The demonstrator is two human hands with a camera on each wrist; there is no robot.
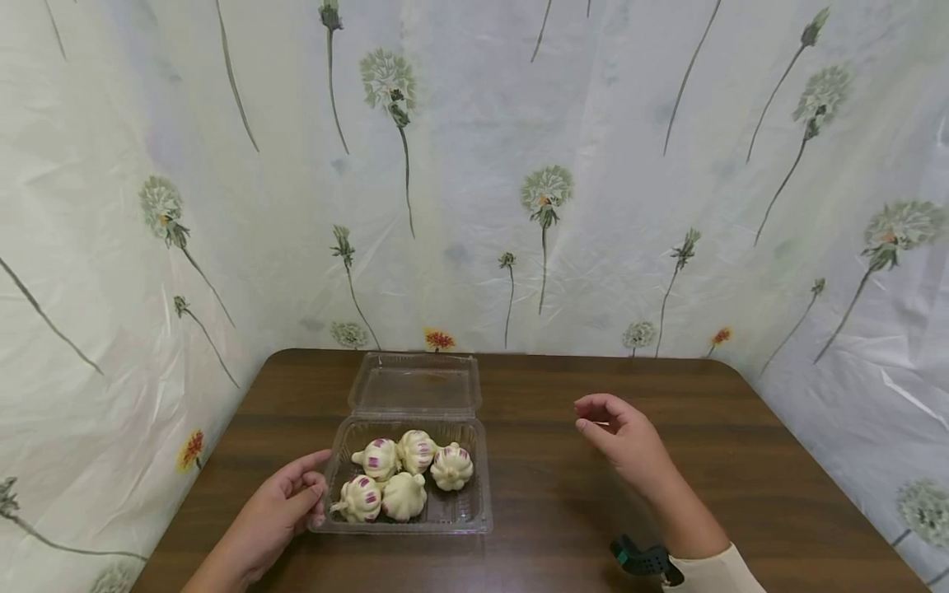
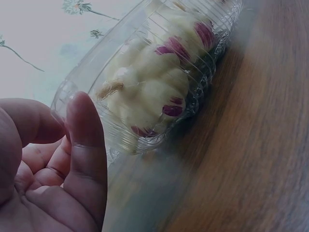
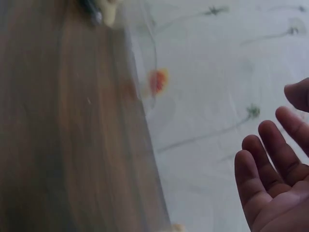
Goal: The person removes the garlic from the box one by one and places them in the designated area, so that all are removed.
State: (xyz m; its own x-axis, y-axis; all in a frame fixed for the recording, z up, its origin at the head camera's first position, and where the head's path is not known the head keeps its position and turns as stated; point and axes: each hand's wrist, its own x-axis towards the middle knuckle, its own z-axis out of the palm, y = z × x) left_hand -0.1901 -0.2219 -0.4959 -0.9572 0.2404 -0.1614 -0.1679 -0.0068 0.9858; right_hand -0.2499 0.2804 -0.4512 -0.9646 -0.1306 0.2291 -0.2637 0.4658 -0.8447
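Observation:
A clear plastic clamshell container [image 1: 482, 486] sits on the table with its hinged lid [image 1: 415, 385] laid back behind it. Inside the tray lie several garlic bulbs [image 1: 404, 497], cream with purple streaks. At the tray's left edge, my left hand [image 1: 278, 511] pinches the rim between thumb and forefinger. The left wrist view has that thumb [image 2: 84, 130] at the rim's corner, close beside a garlic bulb [image 2: 145, 87] seen through the ribbed wall. My right hand [image 1: 630, 445] hovers over the table to the right of the container, fingers loosely bent and holding nothing.
Dark wood-grain table [image 1: 549, 527] with rounded far corners. A pale curtain [image 1: 474, 247] printed with dandelions hangs behind it and along both sides. A dark band [image 1: 641, 558] circles the right wrist by a light sleeve [image 1: 715, 574].

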